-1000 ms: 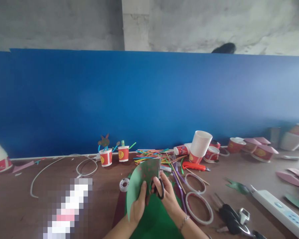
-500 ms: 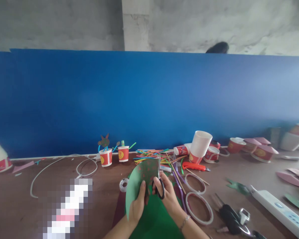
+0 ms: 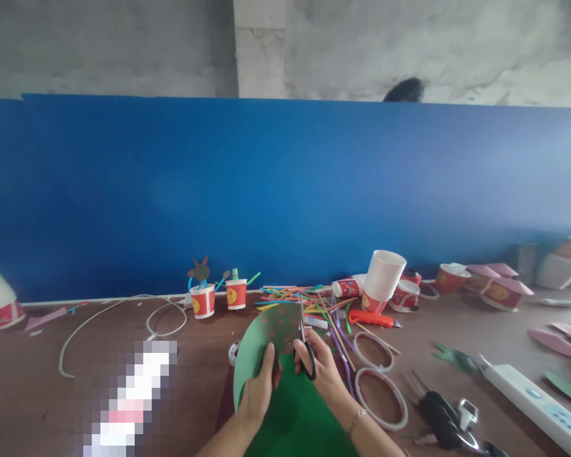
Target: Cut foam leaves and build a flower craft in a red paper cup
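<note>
- Left hand (image 3: 261, 384): closed on the paper (image 3: 250, 346), thumb on the near face, fingers behind.
- Right hand (image 3: 327, 371): closed around the black handles of the scissors (image 3: 308, 357); blades point up and away, beside the paper's right edge. Cannot tell whether blades touch it.
- Paper: green, rounded outer edge, reddish patches on upper part; held raised above the green sheet (image 3: 297, 416) on the table (image 3: 195, 387).
- Beyond the paper: loose straws (image 3: 285, 294), multicoloured, in a pile.
- Right of the hands: two tape rings (image 3: 403, 401), one nearer the person; orange cutter (image 3: 371, 318) in front of the upright cup stack (image 3: 383, 279).
- Left of the paper: small tape roll (image 3: 233, 353), partly hidden.
- Farther right: power strip (image 3: 535, 406), keys (image 3: 440, 416).
</note>
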Motion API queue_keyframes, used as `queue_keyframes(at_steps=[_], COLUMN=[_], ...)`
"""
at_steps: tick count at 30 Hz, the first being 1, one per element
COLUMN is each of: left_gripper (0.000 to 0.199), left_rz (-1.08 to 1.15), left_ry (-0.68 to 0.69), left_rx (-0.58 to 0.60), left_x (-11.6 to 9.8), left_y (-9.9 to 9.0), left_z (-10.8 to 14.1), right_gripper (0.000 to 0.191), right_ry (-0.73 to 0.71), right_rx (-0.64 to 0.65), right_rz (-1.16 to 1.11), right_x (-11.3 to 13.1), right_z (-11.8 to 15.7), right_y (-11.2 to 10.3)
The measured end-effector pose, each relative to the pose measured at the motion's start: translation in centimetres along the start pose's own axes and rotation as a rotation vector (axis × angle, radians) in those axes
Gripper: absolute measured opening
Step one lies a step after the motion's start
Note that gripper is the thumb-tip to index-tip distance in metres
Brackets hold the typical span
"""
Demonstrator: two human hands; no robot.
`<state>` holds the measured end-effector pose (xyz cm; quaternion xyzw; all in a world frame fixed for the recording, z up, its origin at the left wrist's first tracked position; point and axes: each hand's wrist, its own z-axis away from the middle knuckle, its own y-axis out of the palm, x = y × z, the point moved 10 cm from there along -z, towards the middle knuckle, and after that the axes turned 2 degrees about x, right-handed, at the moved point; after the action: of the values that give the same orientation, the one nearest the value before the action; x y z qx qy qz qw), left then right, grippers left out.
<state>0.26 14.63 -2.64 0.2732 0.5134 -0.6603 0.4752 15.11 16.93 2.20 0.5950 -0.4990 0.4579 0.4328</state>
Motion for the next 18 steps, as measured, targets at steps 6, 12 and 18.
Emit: queue_keyframes(at_steps=[6,12,18], left_gripper=[0.057,0.055,0.054], left_rz=[0.124,0.268,0.358], left_ry=[0.092,0.162,0.236], left_rx=[0.028,-0.033,-0.103], left_x=[-0.8,-1.4,-1.4], left_y=[0.1,-0.4,-0.9], left_z=[0.0,-0.2,-0.6], right_gripper=[0.029,0.030,0.030], right_ry=[0.000,0.004,0.005], right_rx=[0.020,0.050,0.059], right_rz=[0.030,0.080,0.102], right_x=[-0.3,-0.1,-0.7], right_z=[-0.1,-0.4,-0.5], right_y=[-0.2,-0.2,-0.3])
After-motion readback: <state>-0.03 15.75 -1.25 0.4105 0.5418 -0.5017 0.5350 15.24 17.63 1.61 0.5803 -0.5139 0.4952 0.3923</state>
